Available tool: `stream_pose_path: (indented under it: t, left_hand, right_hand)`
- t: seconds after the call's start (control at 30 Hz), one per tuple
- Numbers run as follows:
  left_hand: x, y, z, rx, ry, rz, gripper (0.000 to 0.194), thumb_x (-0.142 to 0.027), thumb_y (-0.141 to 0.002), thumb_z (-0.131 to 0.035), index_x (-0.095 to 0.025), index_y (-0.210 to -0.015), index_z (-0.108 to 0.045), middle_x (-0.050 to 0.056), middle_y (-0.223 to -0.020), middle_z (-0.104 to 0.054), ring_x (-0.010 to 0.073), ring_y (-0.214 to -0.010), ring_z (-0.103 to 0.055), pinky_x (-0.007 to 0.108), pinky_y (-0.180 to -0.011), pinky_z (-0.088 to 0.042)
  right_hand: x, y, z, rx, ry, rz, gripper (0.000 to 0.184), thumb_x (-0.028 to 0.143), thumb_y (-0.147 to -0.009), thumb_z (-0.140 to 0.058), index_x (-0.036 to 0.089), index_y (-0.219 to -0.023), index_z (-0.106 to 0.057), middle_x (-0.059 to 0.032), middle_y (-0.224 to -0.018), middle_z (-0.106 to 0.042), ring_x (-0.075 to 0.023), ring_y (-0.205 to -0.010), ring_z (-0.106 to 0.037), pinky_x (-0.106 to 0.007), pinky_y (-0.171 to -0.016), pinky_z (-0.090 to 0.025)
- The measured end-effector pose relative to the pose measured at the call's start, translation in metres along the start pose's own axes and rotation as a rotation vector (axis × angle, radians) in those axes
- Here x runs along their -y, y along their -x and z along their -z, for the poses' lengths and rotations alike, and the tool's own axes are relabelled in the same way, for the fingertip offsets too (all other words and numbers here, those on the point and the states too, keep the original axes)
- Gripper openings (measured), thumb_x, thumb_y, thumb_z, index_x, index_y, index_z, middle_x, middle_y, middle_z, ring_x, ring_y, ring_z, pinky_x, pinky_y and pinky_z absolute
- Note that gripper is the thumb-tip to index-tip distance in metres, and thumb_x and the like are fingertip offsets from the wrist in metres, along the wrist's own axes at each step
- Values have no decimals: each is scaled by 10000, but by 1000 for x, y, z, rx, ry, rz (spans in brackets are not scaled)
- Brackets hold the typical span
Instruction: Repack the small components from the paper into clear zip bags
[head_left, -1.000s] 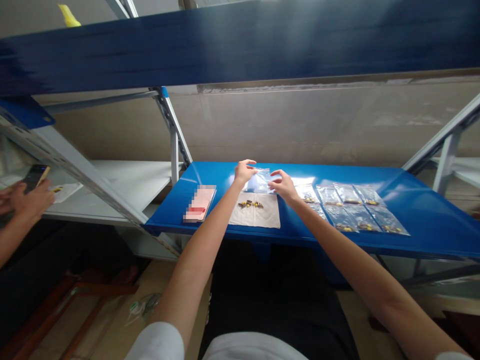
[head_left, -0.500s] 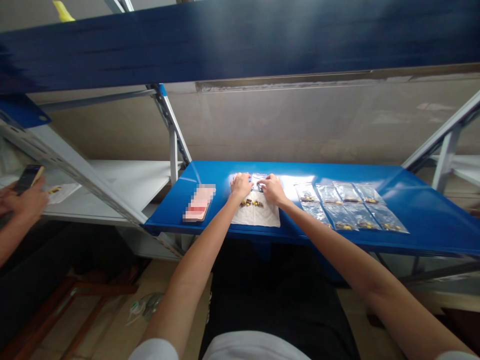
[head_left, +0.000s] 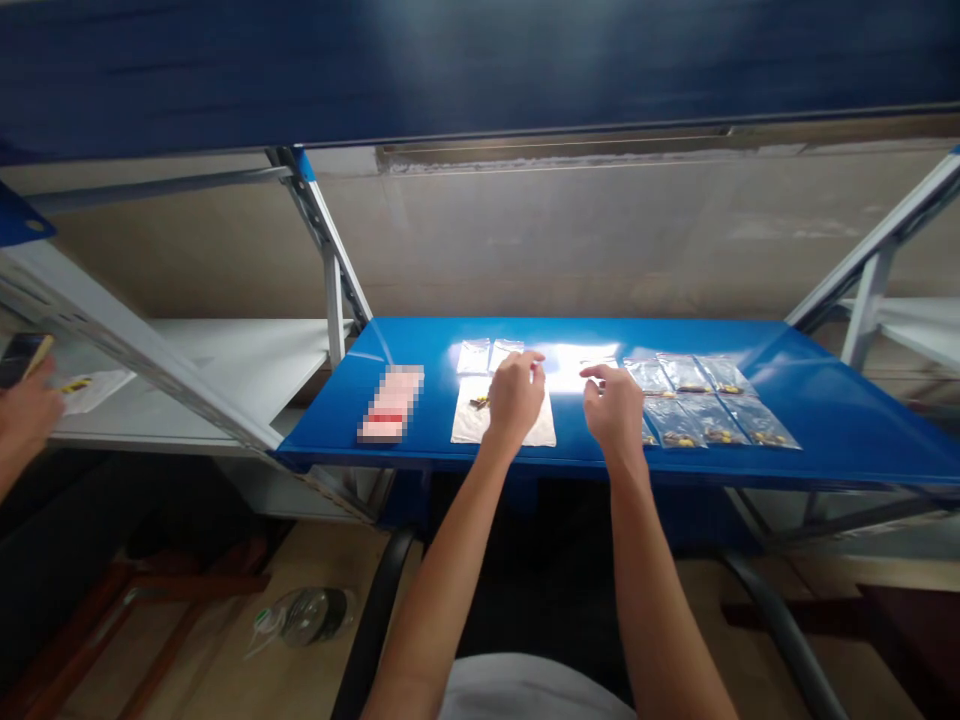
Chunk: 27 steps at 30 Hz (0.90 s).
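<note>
Cloth (head_left: 469, 428), pale and flat, lies on a blue shelf board (head_left: 322, 428), with small yellow and dark pieces (head_left: 480, 402) on it, partly covered from view. At its twelve o'clock, two clear bags (head_left: 474, 356) lie side by side, the one on the right partly behind the left hand (head_left: 517, 400). That hand is over the cloth's three o'clock side, forefinger stretched toward two o'clock and thumb apart from it; nothing shows between them. The right hand (head_left: 616, 405), at three o'clock from the cloth, has its forefinger bent toward ten o'clock with a small gap to the thumb; how its other fingers stand, I cannot tell. Just beyond it at three o'clock, clear bags with yellow and dark contents (head_left: 718, 425) lie in two rows. A pink rectangular item (head_left: 391, 402), its surface pixelated, rests at the cloth's nine o'clock. Farther that way, another person's hand (head_left: 28, 412) holds a phone (head_left: 22, 358).
</note>
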<state>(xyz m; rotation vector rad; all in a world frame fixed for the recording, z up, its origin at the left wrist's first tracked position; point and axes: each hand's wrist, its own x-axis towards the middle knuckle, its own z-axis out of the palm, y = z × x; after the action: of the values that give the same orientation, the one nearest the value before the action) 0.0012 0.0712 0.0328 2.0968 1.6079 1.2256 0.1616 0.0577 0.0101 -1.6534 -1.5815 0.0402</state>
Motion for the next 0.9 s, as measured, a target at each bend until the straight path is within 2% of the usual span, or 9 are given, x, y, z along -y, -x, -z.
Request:
stream_pose_path:
  t: [0.1,0.17,0.23,0.43,0.53,0.6,0.67,0.8,0.9]
  left_hand:
    - [-27,31,-25,191,125,-69,325,-146,-970,-520,-181,-1238,-702,117,-1127,-745,240,-1009,-705,342,-938,-547]
    - [-35,45,-40,256,194,-53,381,-130,-963,-521,-172,-1313,-664,124,-1140,-752,245,-1054,-710,344,-983,-540]
    - [-38,51,-50,266,214,-16,403,-115,-960,-508,-160,-1334,-649,139,-1169,-746,255,-1088,-707,358,-1014,-530]
    - [-43,47,-63,304,133,48,348,-120,-942,-542,-108,-1270,-659,216,-1260,-682,311,-1199,-649,417,-1047,-513]
    - [-45,48,-66,291,115,87,310,-138,-957,-536,-112,-1234,-673,208,-1209,-702,302,-1159,-670,409,-1021,-523]
    - [-45,51,-65,250,143,122,265,-137,-962,-528,-137,-1160,-705,178,-1130,-737,289,-1099,-698,402,-996,-536]
    - [-45,55,-58,201,229,161,217,-144,-961,-544,-169,-1080,-724,140,-1061,-765,265,-1014,-726,385,-948,-559]
    - [-48,66,-34,148,460,236,119,-189,-949,-608,-216,-984,-719,63,-926,-779,192,-821,-747,318,-802,-602]
    - [-55,71,-14,136,561,218,97,-186,-936,-633,-235,-941,-717,33,-888,-777,175,-827,-753,298,-786,-610]
  right_hand:
    - [-31,24,21,-15,255,-80,305,120,-842,-502,158,-1028,-740,-187,-964,-690,-337,-936,-645,-427,-857,-463]
    - [-46,31,25,61,339,-115,288,95,-805,-518,153,-992,-730,-182,-932,-705,-333,-920,-658,-404,-824,-466]
    - [-56,32,26,177,359,-133,262,78,-780,-520,157,-929,-720,-154,-877,-721,-311,-878,-673,-375,-792,-466]
    - [-57,25,40,520,192,-99,178,98,-705,-581,205,-803,-684,-24,-658,-684,-224,-655,-660,-300,-652,-439]
    - [-54,27,50,632,54,-78,155,104,-697,-601,218,-782,-663,5,-644,-683,-202,-625,-654,-279,-609,-426]
    - [-51,28,55,638,-19,-66,122,131,-719,-623,219,-789,-668,7,-657,-691,-202,-642,-661,-277,-607,-433]
    - [-46,27,58,574,-95,-79,47,219,-783,-645,217,-811,-682,-10,-698,-712,-209,-658,-671,-286,-613,-452]
    - [-27,25,63,459,-332,-165,312,493,-919,-582,210,-844,-688,-52,-721,-730,-223,-649,-689,-304,-579,-487]
    - [-8,24,68,411,-430,-138,344,542,-907,-613,213,-832,-681,-59,-724,-732,-225,-656,-687,-300,-553,-481]
